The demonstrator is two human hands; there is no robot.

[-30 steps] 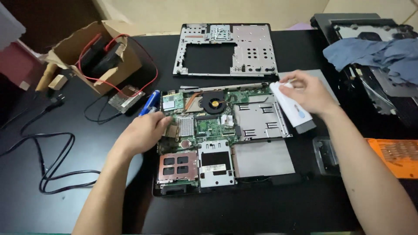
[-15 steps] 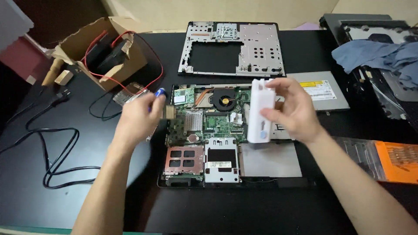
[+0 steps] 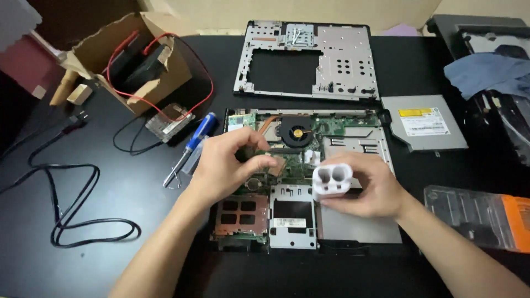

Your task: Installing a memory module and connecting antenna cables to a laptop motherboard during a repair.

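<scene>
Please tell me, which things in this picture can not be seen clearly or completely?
- Head view: left hand covers part of the laptop board; whether its fingertips pinch anything is unclear.
- White case: right hand hides its body.
- Orange-ended plastic box: cut by the right edge.
- Cardboard box contents: partly hidden by its walls.

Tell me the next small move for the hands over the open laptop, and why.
Probably bring the left hand across to the open end of the white two-holed case. The right hand holds that case over the laptop board with its holes facing up, and the left fingers are pinched together right beside it.
</scene>
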